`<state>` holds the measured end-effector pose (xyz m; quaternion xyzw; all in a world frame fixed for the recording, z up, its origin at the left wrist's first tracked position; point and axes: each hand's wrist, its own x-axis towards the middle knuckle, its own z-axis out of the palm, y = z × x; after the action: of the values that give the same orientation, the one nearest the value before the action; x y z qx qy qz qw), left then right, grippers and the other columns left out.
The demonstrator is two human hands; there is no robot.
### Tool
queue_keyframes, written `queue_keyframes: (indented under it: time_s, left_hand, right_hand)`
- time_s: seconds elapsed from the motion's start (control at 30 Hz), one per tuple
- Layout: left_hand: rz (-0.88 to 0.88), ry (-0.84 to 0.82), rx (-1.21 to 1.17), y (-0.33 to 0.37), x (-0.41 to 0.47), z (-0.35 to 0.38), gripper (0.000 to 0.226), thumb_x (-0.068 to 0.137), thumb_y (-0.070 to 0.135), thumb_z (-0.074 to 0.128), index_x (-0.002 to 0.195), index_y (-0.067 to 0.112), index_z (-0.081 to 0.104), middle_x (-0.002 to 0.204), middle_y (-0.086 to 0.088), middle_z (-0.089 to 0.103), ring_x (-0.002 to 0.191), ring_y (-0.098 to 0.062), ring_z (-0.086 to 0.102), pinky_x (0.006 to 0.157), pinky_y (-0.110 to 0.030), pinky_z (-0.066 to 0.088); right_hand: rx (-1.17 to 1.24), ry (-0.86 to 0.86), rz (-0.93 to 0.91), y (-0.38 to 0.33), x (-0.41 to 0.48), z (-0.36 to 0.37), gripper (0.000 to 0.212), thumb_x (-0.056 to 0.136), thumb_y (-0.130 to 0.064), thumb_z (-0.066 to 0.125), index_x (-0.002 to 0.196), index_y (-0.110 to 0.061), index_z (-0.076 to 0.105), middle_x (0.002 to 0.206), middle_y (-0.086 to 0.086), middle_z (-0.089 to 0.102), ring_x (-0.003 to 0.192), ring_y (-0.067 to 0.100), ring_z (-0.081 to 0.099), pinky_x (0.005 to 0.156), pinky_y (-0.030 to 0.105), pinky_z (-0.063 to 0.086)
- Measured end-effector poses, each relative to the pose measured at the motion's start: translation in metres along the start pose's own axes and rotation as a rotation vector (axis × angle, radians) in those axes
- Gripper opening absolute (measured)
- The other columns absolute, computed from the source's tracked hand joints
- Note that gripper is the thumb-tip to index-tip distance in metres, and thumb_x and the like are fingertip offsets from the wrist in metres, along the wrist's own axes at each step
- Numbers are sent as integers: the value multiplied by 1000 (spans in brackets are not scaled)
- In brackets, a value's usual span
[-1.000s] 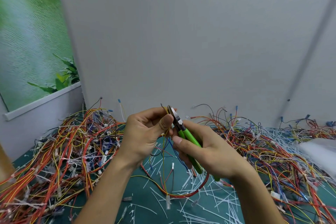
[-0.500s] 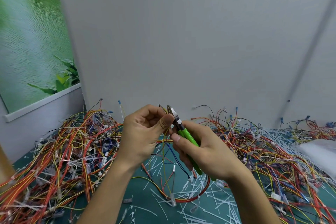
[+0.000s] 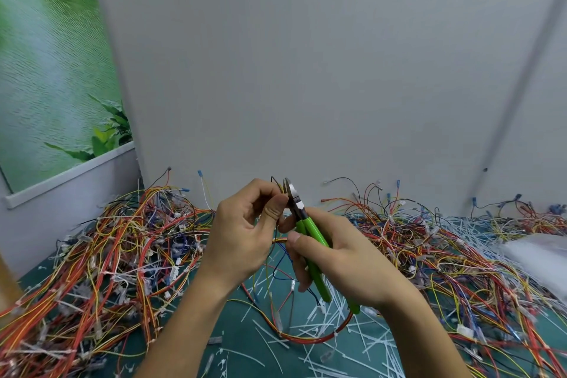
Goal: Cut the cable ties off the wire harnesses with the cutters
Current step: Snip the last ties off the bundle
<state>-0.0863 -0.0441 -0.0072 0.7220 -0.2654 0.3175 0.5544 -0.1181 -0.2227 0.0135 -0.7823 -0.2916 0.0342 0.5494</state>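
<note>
My left hand (image 3: 245, 233) is raised over the mat and pinches a thin wire harness (image 3: 310, 337) between thumb and fingers; its red, orange and yellow wires hang down in a loop onto the mat. My right hand (image 3: 343, 258) grips the green-handled cutters (image 3: 310, 233). Their metal jaws point up and sit right beside my left thumb tip, at the pinched wires. The cable tie at the jaws is hidden by my fingers.
A big tangle of harnesses (image 3: 101, 258) lies at the left and another pile of harnesses (image 3: 454, 258) at the right. Cut white ties (image 3: 352, 344) litter the green mat (image 3: 242, 325). A white bag (image 3: 543, 258) lies at the far right. A grey wall stands close behind.
Both hands have stayed together and risen slightly. The hanging wire loop has shifted a little on the mat. The cutters remain at my left thumb.
</note>
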Motion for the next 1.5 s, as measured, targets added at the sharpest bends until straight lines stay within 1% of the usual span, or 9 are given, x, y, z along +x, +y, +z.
queue_keyframes:
  time_s: [0.17,0.33,0.57,0.67,0.73,1.0,1.23,1.3,1.5]
  left_hand:
    - [-11,-39,37,-1,0,-1,13,101,37,55,94,28,62,80,10,67,71,-15,64,64,-25,52]
    - [-5,-41,74,1,1,-1,18,103,36,50,93,24,59,75,2,61,67,-24,59,59,-44,51]
    - [0,-39,124,2,1,-2,19,104,37,49,93,24,59,74,1,60,65,-25,57,58,-46,49]
    - [-2,-50,141,1,1,-3,18,104,37,49,93,26,58,74,2,60,65,-23,57,56,-42,49]
    - [1,-53,153,1,1,-4,18,104,36,49,93,26,58,72,3,59,63,-21,55,54,-37,47]
    - [14,-20,157,6,1,-1,16,104,33,49,91,26,56,68,10,54,59,-8,50,55,-17,40]
    - [2,-13,187,5,-1,2,15,104,35,50,91,29,55,68,12,56,59,-7,52,54,-15,39]
    - [-1,-22,180,5,-1,1,16,104,35,49,91,28,55,68,13,55,58,-6,51,54,-14,38]
    - [3,-43,167,7,0,0,16,105,33,48,91,28,54,67,15,52,57,-5,48,53,-11,35]
  right_hand:
    - [-77,47,-1,0,1,3,17,108,-20,52,101,-5,56,60,-4,56,47,17,54,50,34,49]
    - [-77,45,9,0,0,3,23,109,-20,51,93,-4,54,55,-6,54,44,17,52,47,32,48]
    - [-28,32,15,0,1,9,22,107,-19,54,93,-3,55,66,7,58,58,25,60,63,48,62]
    - [-47,47,16,1,2,13,25,107,-22,54,90,-5,53,63,5,57,54,27,62,63,55,61]
    - [-44,70,17,2,3,16,27,108,-23,52,88,-5,51,63,4,53,51,27,58,56,57,59]
    - [13,118,-7,4,7,24,26,110,-20,48,91,-2,49,68,5,47,51,23,50,48,40,54]
    - [3,97,28,4,5,22,25,106,-28,51,98,-4,53,70,9,52,58,28,57,59,60,59]
    - [14,93,19,3,5,22,21,106,-25,50,96,-7,52,69,4,47,55,23,53,55,53,59]
    - [45,106,31,4,7,20,23,109,-22,49,88,-11,49,60,-10,41,50,17,36,52,40,39]
